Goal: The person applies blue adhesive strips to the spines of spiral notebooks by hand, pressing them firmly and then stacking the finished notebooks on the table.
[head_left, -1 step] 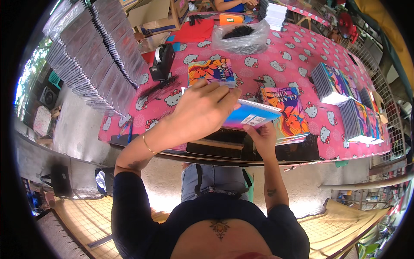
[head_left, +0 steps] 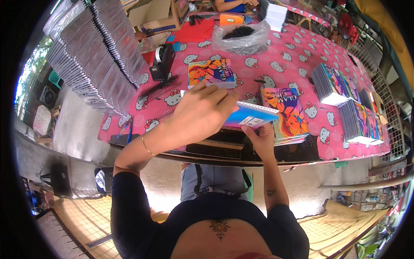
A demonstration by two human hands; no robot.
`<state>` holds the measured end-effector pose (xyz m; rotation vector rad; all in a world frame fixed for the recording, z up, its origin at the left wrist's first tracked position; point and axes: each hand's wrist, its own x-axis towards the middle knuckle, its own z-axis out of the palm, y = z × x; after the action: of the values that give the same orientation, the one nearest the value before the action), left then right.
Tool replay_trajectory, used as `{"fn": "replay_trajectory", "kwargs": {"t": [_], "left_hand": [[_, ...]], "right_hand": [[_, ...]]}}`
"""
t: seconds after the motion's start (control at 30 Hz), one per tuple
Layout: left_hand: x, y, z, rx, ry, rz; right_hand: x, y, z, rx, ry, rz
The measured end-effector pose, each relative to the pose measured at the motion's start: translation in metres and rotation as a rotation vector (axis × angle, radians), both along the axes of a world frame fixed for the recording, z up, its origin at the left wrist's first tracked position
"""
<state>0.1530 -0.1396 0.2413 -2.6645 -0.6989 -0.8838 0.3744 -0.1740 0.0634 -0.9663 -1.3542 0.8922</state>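
Here we are at the right hand, thumb and fingers pinching the lower right corner of a blue-and-violet notebook, thumb flat on its cover near the white label. Our left hand arches across the other end, fingers bent and bunched by the perforated upper edge; what the fingertips grip, we can't tell. The notebook sits tilted above the table's near edge, between both hands.

Just right of it we have a pile of bright illustrated notebooks, and beyond the left hand another colourful stack. Loose black coils lie to the left, near a black tape dispenser. Farther out on the pink tablecloth, we spot a clear plastic bag around something black, tall book stacks far left, and shorter stacks at right.
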Motion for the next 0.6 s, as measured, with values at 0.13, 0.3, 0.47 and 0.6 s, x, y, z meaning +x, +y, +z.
{"fn": "replay_trajectory", "kwargs": {"t": [0.13,0.3,0.47,0.6], "left_hand": [[-0.020,-0.015,-0.043,-0.101,0.143,0.226],[-0.043,-0.029,-0.126,-0.253,-0.162,0.425],[-0.058,-0.027,-0.186,-0.888,-1.009,0.275],[-0.090,0.050,-0.186,-0.672,-0.542,0.602]], "right_hand": [[-0.010,-0.002,-0.001,0.038,-0.060,0.001],[-0.040,-0.006,-0.005,0.008,0.097,0.066],[-0.023,0.007,-0.018,-0.006,-0.091,-0.029],[-0.011,0.005,-0.001,-0.040,0.008,-0.003]]}}
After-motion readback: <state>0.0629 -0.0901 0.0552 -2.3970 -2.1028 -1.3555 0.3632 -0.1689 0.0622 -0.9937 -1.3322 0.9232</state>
